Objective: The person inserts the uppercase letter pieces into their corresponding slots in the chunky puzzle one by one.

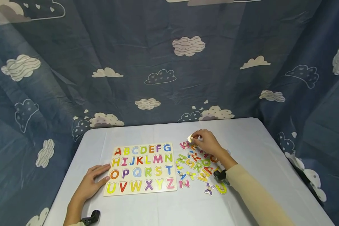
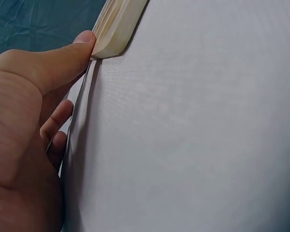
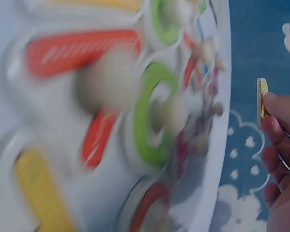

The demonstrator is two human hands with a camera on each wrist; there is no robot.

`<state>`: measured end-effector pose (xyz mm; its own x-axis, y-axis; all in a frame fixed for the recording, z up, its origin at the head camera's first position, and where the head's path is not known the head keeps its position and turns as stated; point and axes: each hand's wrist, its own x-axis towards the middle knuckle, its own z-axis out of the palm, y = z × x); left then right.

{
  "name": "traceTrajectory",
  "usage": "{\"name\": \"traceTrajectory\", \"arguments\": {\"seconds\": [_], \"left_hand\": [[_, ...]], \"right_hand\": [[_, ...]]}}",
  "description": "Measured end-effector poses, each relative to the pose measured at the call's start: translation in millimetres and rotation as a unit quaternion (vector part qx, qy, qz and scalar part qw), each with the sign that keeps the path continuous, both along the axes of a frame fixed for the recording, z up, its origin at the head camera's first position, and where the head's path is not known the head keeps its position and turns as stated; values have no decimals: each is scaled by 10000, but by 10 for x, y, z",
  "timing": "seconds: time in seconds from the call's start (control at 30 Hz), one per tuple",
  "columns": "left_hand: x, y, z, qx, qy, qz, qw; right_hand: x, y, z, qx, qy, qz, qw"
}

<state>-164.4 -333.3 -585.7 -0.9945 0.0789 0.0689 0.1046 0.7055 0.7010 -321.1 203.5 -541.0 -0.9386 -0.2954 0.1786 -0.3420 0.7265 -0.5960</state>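
Our left hand (image 1: 89, 182) rests, fingers uncurled, against the alphabet board (image 1: 142, 188), perhaps to steady it; our right hand (image 1: 208, 143) pinches a yellow-faced letter piece (image 3: 260, 104), its letter hidden.

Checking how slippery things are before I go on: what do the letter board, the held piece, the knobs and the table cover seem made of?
Letter board: probably wood, smooth; its pale edge looks layered.
Held piece: likely wood with a coloured face; its edge is tan.
Knobs: perhaps bare wood, pale, though blurred.
Table cover: matte white, creased; cloth or vinyl, unclear.
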Motion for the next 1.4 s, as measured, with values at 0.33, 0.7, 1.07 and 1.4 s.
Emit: {"name": "traceTrajectory", "arguments": {"seconds": [0.33,0.7,1.07,1.4], "left_hand": [[-12,4,9,14,16,16,10000],[-2,-18,9,67,-86,87,9999],[-32,23,-1,81,-102,122,9998],[-48,-13,-57,141,-98,219,9996]], "right_hand": [[-25,-542,124,-185,-29,257,9995],[13,-1196,110,-366,143,708,9967],[70,-1862,-77,-438,276,679,9963],[93,-2488,-185,-316,234,272,9989]]}}
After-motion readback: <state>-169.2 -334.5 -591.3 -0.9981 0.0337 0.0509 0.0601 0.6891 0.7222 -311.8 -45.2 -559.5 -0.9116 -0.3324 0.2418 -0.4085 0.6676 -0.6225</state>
